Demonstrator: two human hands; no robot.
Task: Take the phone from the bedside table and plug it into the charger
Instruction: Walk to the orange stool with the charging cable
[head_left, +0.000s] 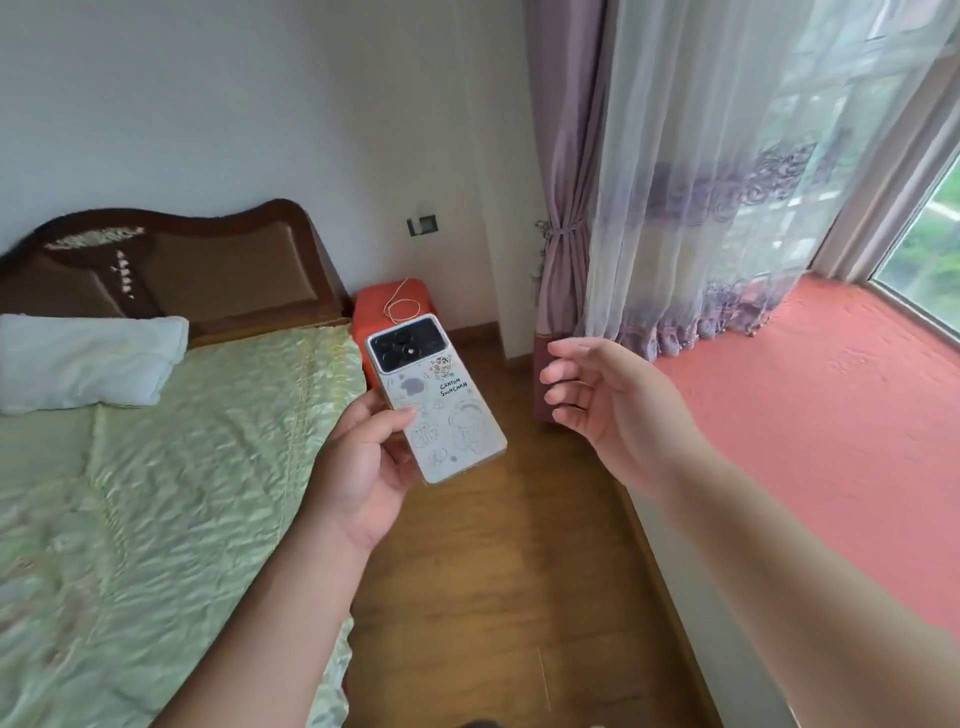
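Note:
My left hand (358, 467) grips a phone (441, 405) by its lower left part, back side up. The phone has a white case with cartoon drawings and a black camera block at its far end. It hovers above the wooden floor, in front of an orange bedside table (376, 306). A thin white charger cable (401, 306) lies looped on that table and runs up toward a wall socket (423, 225). My right hand (602, 400) is held to the right of the phone, apart from it, fingers loosely spread and holding nothing.
A bed (156, 467) with a pale green cover and a white pillow (88, 358) fills the left. A pink padded window ledge (831, 415) runs along the right under sheer curtains (727, 208). A strip of wooden floor (493, 597) lies between them.

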